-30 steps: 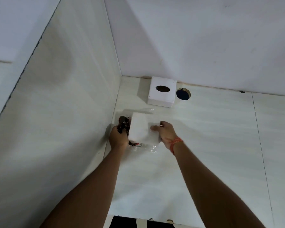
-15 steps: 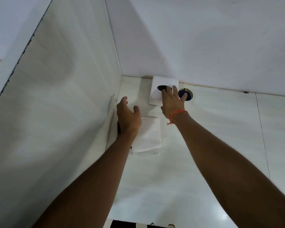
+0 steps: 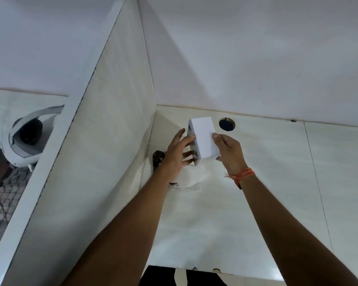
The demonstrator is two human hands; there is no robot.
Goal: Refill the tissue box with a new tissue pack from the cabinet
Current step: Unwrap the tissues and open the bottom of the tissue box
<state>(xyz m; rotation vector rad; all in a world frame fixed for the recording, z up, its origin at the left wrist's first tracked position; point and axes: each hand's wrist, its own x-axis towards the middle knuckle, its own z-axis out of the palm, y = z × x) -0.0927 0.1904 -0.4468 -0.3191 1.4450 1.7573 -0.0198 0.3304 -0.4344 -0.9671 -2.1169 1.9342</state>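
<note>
The white tissue box [image 3: 204, 139] is lifted off the white counter [image 3: 256, 182] and tipped on its side, its opening face turned left. My right hand [image 3: 228, 153] grips its right side, thumb on the upper face. My left hand [image 3: 177, 154] rests against its left face with fingers spread. Below the box, the white tissue pack [image 3: 191, 179] in clear wrap lies on the counter, partly hidden by my hands.
A round dark hole [image 3: 227, 124] is cut in the counter near the back wall. A dark crumpled wrapper [image 3: 158, 158] lies by the left wall panel [image 3: 103, 162]. A mirror at far left reflects a white headset [image 3: 27, 139].
My hands let go of the tissue pack, which now lies on the counter. My right hand reached to the box at the back, and both hands have lifted and tipped it.
</note>
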